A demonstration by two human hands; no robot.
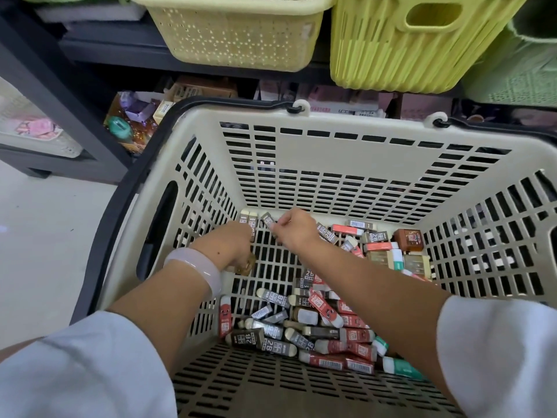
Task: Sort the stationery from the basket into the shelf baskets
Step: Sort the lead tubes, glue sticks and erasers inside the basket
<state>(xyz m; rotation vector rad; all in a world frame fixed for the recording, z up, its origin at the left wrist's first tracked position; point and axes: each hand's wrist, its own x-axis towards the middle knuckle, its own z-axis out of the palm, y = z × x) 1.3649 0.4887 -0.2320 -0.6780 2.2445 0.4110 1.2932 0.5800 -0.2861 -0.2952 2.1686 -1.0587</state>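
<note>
A cream shopping basket (331,146) with slotted walls holds several erasers in grey 2B, red and green sleeves (304,327), heaped along its right and near side. Both my hands reach into its far left corner. My left hand (232,242) is closed around a stack of brown-sleeved erasers (248,220) whose ends stick up past my fingers. My right hand (294,230) pinches one grey-sleeved eraser (268,220) right beside that stack. Pale yellow (235,34) and yellow-green (401,46) shelf baskets hang above.
The dark shelf frame (60,95) stands behind the basket, with packaged goods (135,116) on its low level. A white perforated bin (33,128) sits at the left. Pale floor (54,236) lies left of the basket. A black handle (120,200) runs along the basket rim.
</note>
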